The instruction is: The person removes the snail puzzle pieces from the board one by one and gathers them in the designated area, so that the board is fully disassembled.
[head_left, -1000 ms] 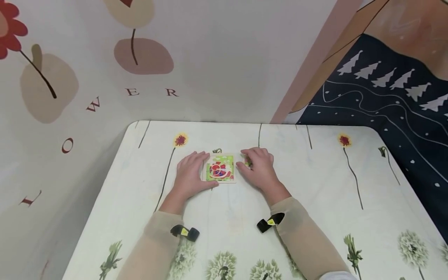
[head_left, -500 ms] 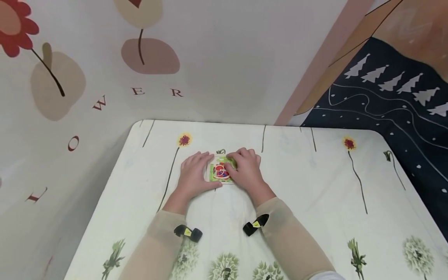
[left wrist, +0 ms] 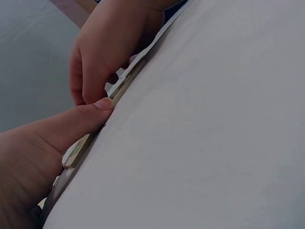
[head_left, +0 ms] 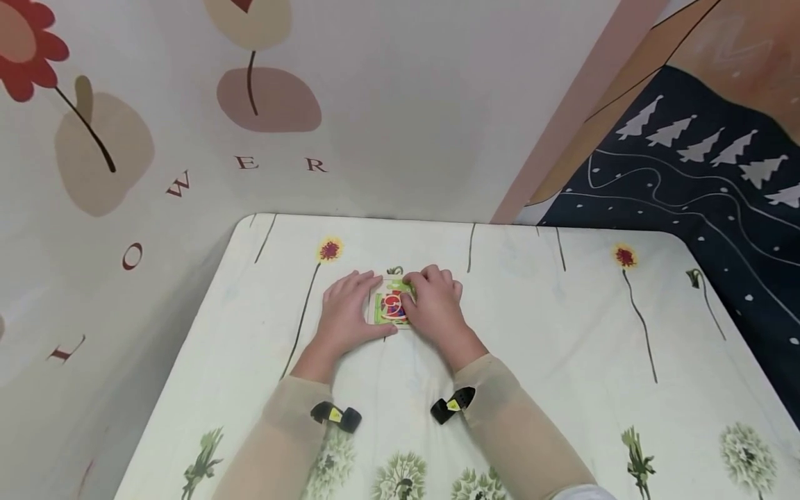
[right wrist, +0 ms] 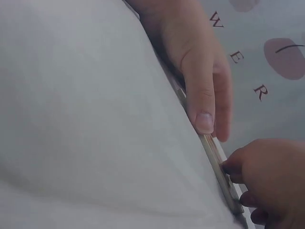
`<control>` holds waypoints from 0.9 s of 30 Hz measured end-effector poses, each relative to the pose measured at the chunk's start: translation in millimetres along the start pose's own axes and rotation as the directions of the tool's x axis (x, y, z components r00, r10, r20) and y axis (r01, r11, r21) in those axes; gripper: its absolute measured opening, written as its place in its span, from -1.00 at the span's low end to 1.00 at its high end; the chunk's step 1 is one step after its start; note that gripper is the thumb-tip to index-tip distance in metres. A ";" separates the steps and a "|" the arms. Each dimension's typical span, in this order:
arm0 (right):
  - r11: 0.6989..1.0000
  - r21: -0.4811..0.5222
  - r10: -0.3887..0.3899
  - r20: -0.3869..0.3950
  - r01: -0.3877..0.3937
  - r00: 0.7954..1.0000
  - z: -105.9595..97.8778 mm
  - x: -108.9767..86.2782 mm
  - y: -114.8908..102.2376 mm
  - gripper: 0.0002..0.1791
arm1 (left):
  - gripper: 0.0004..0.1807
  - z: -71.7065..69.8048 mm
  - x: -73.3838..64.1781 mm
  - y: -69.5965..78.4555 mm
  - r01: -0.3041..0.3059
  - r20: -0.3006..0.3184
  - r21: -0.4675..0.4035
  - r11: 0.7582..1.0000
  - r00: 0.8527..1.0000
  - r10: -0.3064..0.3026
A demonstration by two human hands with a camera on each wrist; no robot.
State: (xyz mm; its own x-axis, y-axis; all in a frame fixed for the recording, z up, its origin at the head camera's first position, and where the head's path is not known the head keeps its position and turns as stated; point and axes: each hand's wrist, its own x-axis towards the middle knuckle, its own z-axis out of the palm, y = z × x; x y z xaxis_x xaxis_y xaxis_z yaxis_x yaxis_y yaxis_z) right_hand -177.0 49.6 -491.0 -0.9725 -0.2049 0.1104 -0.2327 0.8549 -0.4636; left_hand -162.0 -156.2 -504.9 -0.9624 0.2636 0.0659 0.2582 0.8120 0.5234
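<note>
A small square jigsaw puzzle board (head_left: 382,321), light wood with a red and purple snail on green, lies flat on the table. My left hand (head_left: 346,309) holds it from the left, thumb along the near edge and fingers reaching to the far edge. Over the board's right part, my right hand (head_left: 434,305) bends thumb and forefinger together on the picture, pinching a puzzle piece that the fingers mostly hide. In the left wrist view the left thumb (left wrist: 81,123) presses the board's edge. The right wrist view shows the right fingertips (right wrist: 232,167) right at the board's top face.
The table (head_left: 531,312) wears a white cloth printed with flowers and dandelions. Behind it rises a pale wall (head_left: 400,139) with painted shapes and letters. A dark panel with white trees (head_left: 687,173) stands at the right. Each wrist carries a small black camera (head_left: 453,405).
My right hand has moved left from beside the board onto its right part, bringing a small coloured puzzle piece. My left hand has kept its hold on the board.
</note>
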 end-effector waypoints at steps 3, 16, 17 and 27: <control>1.000 0.002 0.015 0.026 -0.015 1.000 -1.5 0.7 -4.5 -0.67 | 0.13 -1.7 -0.3 -1.2 0.002 -0.003 0.001 1.000 1.000 -0.002; 0.999 0.038 0.033 0.095 -0.037 0.995 -9.6 8.0 -2.5 -0.66 | 0.12 -5.1 0.7 5.1 0.001 0.005 0.004 1.000 1.000 -0.001; 0.998 0.044 0.029 0.090 -0.033 0.996 -9.4 8.2 -2.4 -0.66 | 0.12 -5.3 0.8 5.1 0.003 0.005 0.008 1.000 1.000 -0.003; 0.995 0.078 -0.053 -0.035 0.056 0.998 -11.0 6.3 -1.7 -0.68 | 0.12 -3.7 0.8 3.0 0.010 0.020 0.007 1.000 1.000 -0.010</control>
State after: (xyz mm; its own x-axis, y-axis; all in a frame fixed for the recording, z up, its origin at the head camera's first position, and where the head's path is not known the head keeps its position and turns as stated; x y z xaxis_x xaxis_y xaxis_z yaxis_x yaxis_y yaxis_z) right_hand -182.7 52.1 -479.9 -0.9583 -0.2330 0.1658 -0.2857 0.8024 -0.5240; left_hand -162.3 -155.5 -500.1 -0.9630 0.2661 0.0435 0.2495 0.8182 0.5180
